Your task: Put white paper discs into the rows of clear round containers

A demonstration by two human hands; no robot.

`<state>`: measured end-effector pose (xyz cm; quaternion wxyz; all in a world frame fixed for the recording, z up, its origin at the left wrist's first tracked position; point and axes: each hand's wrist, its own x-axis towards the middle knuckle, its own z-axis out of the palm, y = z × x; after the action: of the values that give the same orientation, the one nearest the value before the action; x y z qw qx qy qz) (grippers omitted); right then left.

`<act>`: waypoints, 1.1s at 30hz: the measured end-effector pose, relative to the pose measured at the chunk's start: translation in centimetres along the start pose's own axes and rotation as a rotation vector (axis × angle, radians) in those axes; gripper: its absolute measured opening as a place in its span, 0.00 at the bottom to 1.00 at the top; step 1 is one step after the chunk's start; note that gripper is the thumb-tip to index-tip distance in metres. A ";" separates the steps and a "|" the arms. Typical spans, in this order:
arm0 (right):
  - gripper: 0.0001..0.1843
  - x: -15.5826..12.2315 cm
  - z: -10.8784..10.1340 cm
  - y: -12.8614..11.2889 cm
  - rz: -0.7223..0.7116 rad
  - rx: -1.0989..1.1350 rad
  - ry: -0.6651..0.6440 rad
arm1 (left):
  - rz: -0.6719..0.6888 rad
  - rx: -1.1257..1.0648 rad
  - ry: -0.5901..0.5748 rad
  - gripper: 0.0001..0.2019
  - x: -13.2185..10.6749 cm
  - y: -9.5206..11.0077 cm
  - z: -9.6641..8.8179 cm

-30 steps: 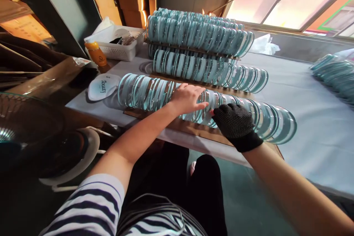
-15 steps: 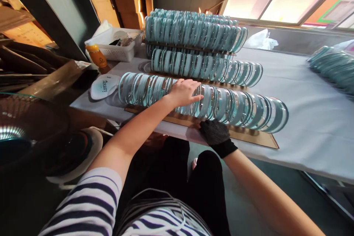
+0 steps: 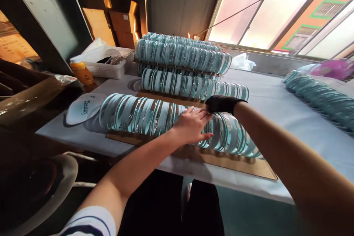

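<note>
A long row of round glass lids with pale blue rims (image 3: 138, 115) leans on edge on a cardboard sheet (image 3: 235, 162) near the table's front. My left hand (image 3: 193, 125), bare, lies flat on top of this row near its middle, fingers stretched out. My right hand (image 3: 222, 103), in a black dotted glove, reaches over the row to its far side, resting on the lids' top edges; its fingers are curled out of sight. Behind stand a second row of lids (image 3: 188, 84) and a higher stacked row (image 3: 179, 52).
A white basket (image 3: 106, 67), an orange bottle (image 3: 81, 73) and a white oval pad with lettering (image 3: 83, 107) sit at the left. More blue-rimmed lids (image 3: 318, 97) lie at the right on the pale table cover (image 3: 276, 99). Cardboard boxes (image 3: 121, 22) stand behind; windows at the back right.
My right hand went from the near side of the front row, down at the cardboard edge, up and over to the row's far side. The camera tilted up. My left hand stayed on the row.
</note>
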<state>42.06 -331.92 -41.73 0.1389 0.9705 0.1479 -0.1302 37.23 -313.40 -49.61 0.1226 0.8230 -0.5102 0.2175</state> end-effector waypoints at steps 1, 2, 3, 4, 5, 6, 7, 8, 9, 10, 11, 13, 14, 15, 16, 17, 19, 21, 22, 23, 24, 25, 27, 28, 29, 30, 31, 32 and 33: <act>0.08 0.6 -0.1 -0.2 -0.014 -0.029 -0.061 | 0.009 0.006 -0.001 0.34 0.0 -0.1 -0.1; 0.09 1.0 -0.3 -0.4 -0.028 -0.065 -0.116 | 0.018 0.012 -0.006 0.34 0.0 -0.1 -0.1; 0.10 1.2 -0.5 -0.7 -0.037 -0.100 -0.154 | 0.025 0.017 -0.013 0.34 0.0 -0.2 -0.2; 0.11 1.2 -0.8 -0.9 -0.040 -0.129 -0.165 | 0.028 0.018 -0.021 0.34 0.1 -0.2 -0.3; 0.12 0.9 -1.0 -1.0 -0.035 -0.146 -0.155 | 0.026 0.015 -0.025 0.34 0.1 -0.2 -0.3; 0.13 0.5 -1.2 -1.1 -0.016 -0.150 -0.135 | 0.019 0.008 -0.026 0.34 0.1 -0.2 -0.3; 0.13 -0.2 -1.2 -1.2 0.006 -0.142 -0.105 | 0.006 0.000 -0.023 0.34 0.1 -0.2 -0.2; 0.14 -1.2 -1.2 -1.2 0.033 -0.122 -0.064 | -0.010 -0.008 -0.018 0.33 0.1 -0.1 -0.2; 0.14 -2.3 -1.0 -1.4 0.071 -0.092 -0.015 | -0.025 -0.016 -0.014 0.32 0.1 -0.1 -0.2; 0.14 -3.7 -0.5 -1.6 0.112 -0.054 0.046 | -0.039 -0.022 -0.010 0.32 0.1 -0.1 -0.2; 0.14 -5.3 0.2 -2.0 0.150 -0.020 0.116 | -0.049 -0.029 -0.009 0.31 0.1 0.0 -0.2; 0.14 -8.5 2.4 -3.6 0.224 0.017 0.256 | -0.061 -0.045 -0.015 0.31 0.1 0.0 -0.3; 0.15 -10.0 3.9 -4.6 0.243 0.023 0.305 | -0.063 -0.054 -0.019 0.31 0.2 0.1 -0.3; 0.15 -11.3 5.5 -5.8 0.257 0.024 0.342 | -0.065 -0.061 -0.023 0.30 0.2 0.1 -0.3; 0.15 -12.2 7.4 -7.1 0.245 0.041 0.356 | -0.067 -0.067 -0.027 0.30 0.2 0.1 -0.4; 0.15 -12.8 9.3 -8.4 0.225 0.065 0.360 | -0.067 -0.071 -0.031 0.30 0.2 0.0 -0.4; 0.15 -13.1 12.9 -10.7 0.235 0.098 0.371 | -0.071 -0.074 -0.041 0.30 0.2 -0.1 -0.4; 0.15 -12.6 15.7 -12.3 0.276 0.112 0.391 | -0.079 -0.075 -0.061 0.30 0.2 -0.4 -0.7; 0.15 -12.3 16.6 -12.8 0.292 0.117 0.400 | -0.082 -0.079 -0.078 0.30 0.3 -0.5 -0.9; 0.15 -12.2 17.1 -13.0 0.300 0.119 0.406 | -0.085 -0.085 -0.100 0.29 0.4 -0.5 -1.2; 0.16 -12.2 17.2 -12.9 0.294 0.124 0.408 | -0.086 -0.093 -0.124 0.28 0.7 -0.5 -1.5; 0.16 -12.4 16.9 -12.4 0.277 0.129 0.411 | -0.083 -0.101 -0.146 0.27 0.9 -0.3 -1.9; 0.19 -13.2 15.2 -10.3 0.265 0.130 0.446 | -0.060 -0.109 -0.167 0.26 1.7 0.3 -2.3; 0.20 -13.5 13.9 -8.7 0.303 0.121 0.498 | -0.040 -0.109 -0.164 0.26 2.1 0.8 -2.4; 0.21 -13.7 12.4 -6.8 0.358 0.110 0.561 | -0.018 -0.108 -0.157 0.27 2.5 1.4 -2.2; 0.22 -13.5 10.8 -4.8 0.429 0.096 0.624 | 0.002 -0.104 -0.150 0.28 2.9 1.9 -2.0; 0.22 -13.0 9.3 -2.7 0.484 0.087 0.650 | 0.017 -0.095 -0.143 0.30 3.2 2.5 -1.6; 0.20 -12.2 7.9 -0.6 0.463 0.094 0.603 | 0.028 -0.080 -0.134 0.31 3.4 3.0 -1.1; 0.18 -11.0 6.7 1.2 0.420 0.101 0.497 | 0.037 -0.059 -0.122 0.32 3.5 3.3 -0.6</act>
<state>30.86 -337.87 -44.46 0.0740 0.9875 -0.0330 0.1349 35.47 -317.41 -47.45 0.1113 0.8212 -0.5381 0.1542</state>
